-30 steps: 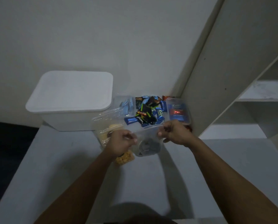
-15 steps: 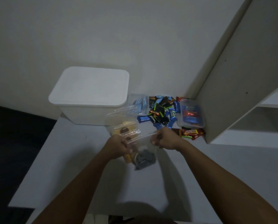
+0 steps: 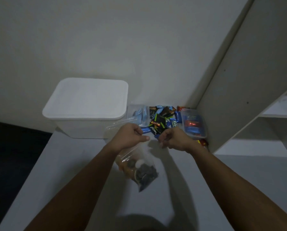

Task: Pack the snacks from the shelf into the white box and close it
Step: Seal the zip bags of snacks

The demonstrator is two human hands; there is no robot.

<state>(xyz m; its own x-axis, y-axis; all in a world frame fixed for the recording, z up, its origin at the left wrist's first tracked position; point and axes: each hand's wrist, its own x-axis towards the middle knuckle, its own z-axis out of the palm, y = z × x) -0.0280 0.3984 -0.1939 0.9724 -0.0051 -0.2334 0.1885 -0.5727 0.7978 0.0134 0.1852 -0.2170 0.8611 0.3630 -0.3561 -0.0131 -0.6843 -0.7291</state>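
Snack bag [image 3: 140, 167] hangs pinched by left hand [image 3: 128, 136], right hand [image 3: 174, 139] beside

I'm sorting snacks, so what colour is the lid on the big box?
White, matching the box; the lid shows best in the head view.

The clear bag [image 3: 139, 169] is blurred — its top is hidden behind the left hand [image 3: 128, 136]. Red packets [image 3: 202, 142] are partly hidden behind the right hand [image 3: 174, 139] — both arms are cut off at the near edge.
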